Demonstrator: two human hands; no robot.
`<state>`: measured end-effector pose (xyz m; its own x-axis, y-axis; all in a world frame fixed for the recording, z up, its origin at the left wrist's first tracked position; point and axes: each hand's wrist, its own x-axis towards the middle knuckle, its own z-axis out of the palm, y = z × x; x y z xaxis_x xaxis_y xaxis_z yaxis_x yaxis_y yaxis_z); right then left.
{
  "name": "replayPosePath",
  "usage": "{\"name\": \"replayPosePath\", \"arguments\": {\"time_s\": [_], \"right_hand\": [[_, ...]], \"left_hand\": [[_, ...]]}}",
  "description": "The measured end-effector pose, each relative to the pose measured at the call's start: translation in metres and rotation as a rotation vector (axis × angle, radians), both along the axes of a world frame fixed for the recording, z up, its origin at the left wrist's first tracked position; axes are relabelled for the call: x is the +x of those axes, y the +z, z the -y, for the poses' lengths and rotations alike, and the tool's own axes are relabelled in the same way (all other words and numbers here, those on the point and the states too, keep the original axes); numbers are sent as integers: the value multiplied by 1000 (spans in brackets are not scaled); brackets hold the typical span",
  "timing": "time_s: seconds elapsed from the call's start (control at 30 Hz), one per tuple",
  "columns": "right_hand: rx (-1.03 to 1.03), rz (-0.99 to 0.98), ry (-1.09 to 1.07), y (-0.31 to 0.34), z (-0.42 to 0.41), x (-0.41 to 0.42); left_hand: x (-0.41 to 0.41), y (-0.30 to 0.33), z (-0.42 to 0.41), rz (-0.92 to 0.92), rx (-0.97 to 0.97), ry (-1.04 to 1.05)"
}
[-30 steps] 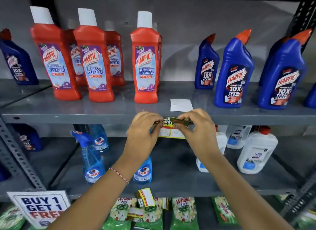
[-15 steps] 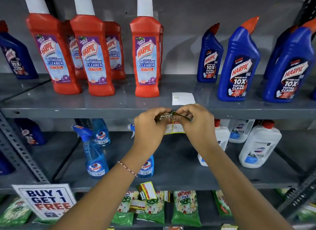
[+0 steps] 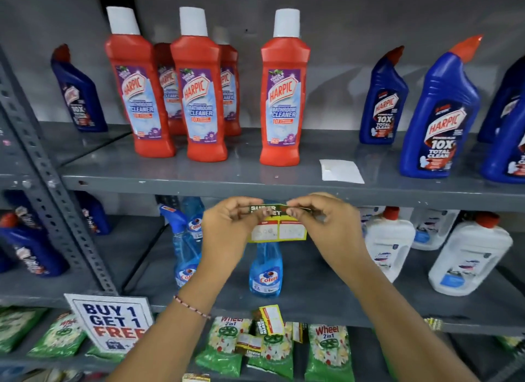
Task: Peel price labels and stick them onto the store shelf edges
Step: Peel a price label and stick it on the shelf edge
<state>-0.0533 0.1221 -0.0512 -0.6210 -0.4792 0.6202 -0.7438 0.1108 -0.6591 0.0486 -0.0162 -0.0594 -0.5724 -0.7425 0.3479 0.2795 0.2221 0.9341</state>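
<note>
A yellow, red and green price label hangs just below the grey upper shelf edge, its green top strip folded over. My left hand pinches the label's top left corner. My right hand pinches its top right corner. The label's top sits slightly under the shelf edge, and I cannot tell if it touches the metal. A white backing paper lies on the upper shelf above my right hand. Another yellow label hangs from the lower shelf edge.
Red Harpic bottles and blue Harpic bottles stand on the upper shelf. Blue spray bottles and white bottles fill the middle shelf. A "Buy 1 Get 1 Free" sign and green packets sit below.
Both hands have stayed pinched on the label under the shelf edge. The view has shifted, so the shelves sit more to the right and lower in the frame.
</note>
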Motion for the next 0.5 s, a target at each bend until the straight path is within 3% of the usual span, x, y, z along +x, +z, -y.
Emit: {"name": "replayPosePath", "arguments": {"time_s": [0.5], "right_hand": [[-34, -133, -42, 6, 115, 46]], "left_hand": [[45, 17, 90, 52, -80, 223]]}}
